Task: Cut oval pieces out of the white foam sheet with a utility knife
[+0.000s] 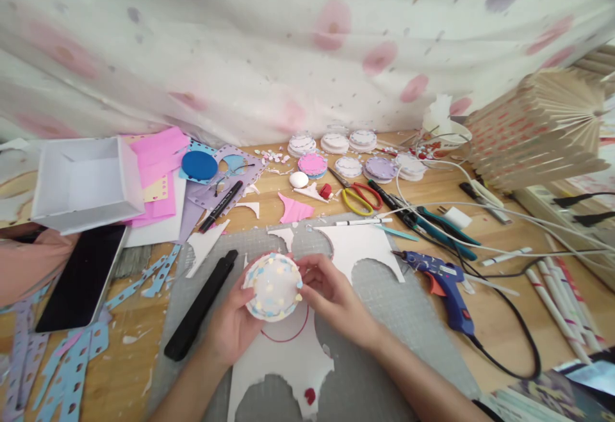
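A round white foam disc (276, 286), its rim dotted with small blue and yellow pieces, is held up facing me over the cutting mat. My left hand (235, 319) grips it from the left, thumb on its face near the edge. The fingers of my right hand (331, 294) are closed at the right rim, by a small yellow piece; whether a loose bit is between them is unclear. Beneath the disc lies a white foam sheet (283, 364) with curved cut-outs and a red circle line. A black box cutter (202, 307) lies left of my left hand.
Several decorated round discs (381, 169) line the back. A blue glue gun (444, 281) with its cable, pliers (446, 233) and scissors (358, 196) lie to the right. A phone (81, 278), foam scraps (79, 371) and a white box (89, 182) occupy the left.
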Tool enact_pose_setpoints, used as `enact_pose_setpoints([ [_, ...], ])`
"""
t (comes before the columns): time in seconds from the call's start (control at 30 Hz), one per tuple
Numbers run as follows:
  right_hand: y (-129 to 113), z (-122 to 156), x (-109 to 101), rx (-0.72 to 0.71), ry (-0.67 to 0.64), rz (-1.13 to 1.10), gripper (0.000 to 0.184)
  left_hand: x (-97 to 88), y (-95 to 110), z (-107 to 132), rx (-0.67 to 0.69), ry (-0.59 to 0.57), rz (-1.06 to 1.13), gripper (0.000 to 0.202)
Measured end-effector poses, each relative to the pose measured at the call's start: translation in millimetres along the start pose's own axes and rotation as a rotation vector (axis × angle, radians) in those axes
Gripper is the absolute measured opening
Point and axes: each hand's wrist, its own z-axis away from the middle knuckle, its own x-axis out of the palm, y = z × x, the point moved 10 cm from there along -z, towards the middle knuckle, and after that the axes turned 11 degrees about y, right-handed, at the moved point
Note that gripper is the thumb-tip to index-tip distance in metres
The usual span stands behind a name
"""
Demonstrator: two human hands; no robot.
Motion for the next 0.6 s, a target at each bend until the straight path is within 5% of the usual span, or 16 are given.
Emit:
enact_pose_setpoints([
  [0.2, -3, -1, -4, -0.005, 0.0, 0.082, 0.027, 6.9, 9, 1, 0.113, -0.077, -0.189, 0.061],
  [0.43, -48, 5, -11, -0.405, 0.033, 0.362, 0.033, -5.9, 37, 10, 0.569, 0.041, -0.773, 0.049],
  [0.6, -47, 11, 1, -0.506, -0.078, 0.484, 0.053, 14.3, 50, 33, 0.898, -0.101, -1.04, 0.041],
])
